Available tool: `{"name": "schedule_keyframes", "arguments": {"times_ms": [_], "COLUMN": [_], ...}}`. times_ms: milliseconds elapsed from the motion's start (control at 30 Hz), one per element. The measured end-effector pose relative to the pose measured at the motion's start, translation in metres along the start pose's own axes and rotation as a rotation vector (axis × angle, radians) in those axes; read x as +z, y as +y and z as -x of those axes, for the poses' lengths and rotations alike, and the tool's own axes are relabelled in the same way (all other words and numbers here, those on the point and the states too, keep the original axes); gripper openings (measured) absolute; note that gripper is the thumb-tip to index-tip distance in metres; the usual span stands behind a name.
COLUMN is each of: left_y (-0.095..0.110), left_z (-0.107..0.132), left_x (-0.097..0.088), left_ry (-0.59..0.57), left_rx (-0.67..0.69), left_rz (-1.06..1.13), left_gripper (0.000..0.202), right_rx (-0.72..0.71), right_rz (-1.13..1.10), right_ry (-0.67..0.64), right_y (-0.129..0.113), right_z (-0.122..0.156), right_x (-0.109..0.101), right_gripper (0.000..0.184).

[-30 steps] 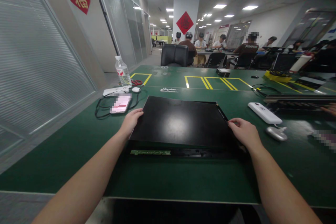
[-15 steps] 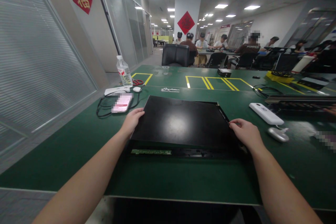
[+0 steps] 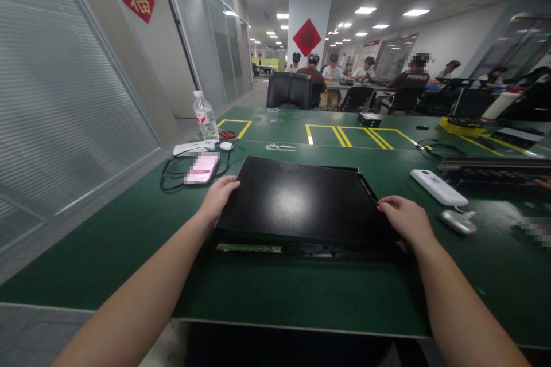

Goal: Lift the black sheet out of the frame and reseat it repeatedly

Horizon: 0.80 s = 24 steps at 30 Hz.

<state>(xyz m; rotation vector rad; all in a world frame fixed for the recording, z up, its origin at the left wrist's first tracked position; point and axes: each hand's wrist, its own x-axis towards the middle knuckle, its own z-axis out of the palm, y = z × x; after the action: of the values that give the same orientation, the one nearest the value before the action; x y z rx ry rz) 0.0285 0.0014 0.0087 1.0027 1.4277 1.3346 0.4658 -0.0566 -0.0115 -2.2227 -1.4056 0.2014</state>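
Observation:
A glossy black screen panel (image 3: pixel 275 200) lies slightly skewed over a black frame (image 3: pixel 336 250) on the green table. Its left edge is gripped by my left hand (image 3: pixel 221 195), thumb on top and the other fingers partly hidden. On the right, my right hand (image 3: pixel 402 215) has thumb and fingers closed at the panel's right edge, by the side rail of the frame; which of the two it pinches is hard to make out. A green circuit board strip (image 3: pixel 249 249) shows along the near side of the frame, below the panel.
Left of the panel are a phone (image 3: pixel 202 167), cables, a white power bank (image 3: pixel 193 148) and a water bottle (image 3: pixel 205 117). To the right lie another white power bank (image 3: pixel 438 186) and a silver mouse-shaped object (image 3: pixel 458 222). Several people sit at tables beyond.
The whole view has shifted very slightly. Both hands keep their places at the panel's edges, and the panel has not visibly moved on the table.

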Motion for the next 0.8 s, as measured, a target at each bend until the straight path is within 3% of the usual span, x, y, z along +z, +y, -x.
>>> {"name": "schedule_keyframes", "arguments": {"times_ms": [367,567,800], "left_y": [0.0006,-0.0015,-0.0074], "left_z": [0.0007,-0.0028,-0.0075], "left_x": [-0.0037,-0.0066,-0.0097], "left_ry": [-0.06,-0.092,-0.059], "left_rx": [0.007,-0.009,0.029], "left_rz": [0.012,0.08,-0.007], "left_gripper": [0.04,0.041,0.039], "right_rx": [0.004,0.015,0.025], "right_rz": [-0.053,-0.053,-0.042], "right_ry": [0.008,-0.012,0.008], "right_y": [0.0019,0.0021,0.0001], "right_z": [-0.0021,-0.0018,-0.0009], "right_x": [0.0,-0.0005,-0.0018], "right_gripper": [0.025,0.026,0.024]}}
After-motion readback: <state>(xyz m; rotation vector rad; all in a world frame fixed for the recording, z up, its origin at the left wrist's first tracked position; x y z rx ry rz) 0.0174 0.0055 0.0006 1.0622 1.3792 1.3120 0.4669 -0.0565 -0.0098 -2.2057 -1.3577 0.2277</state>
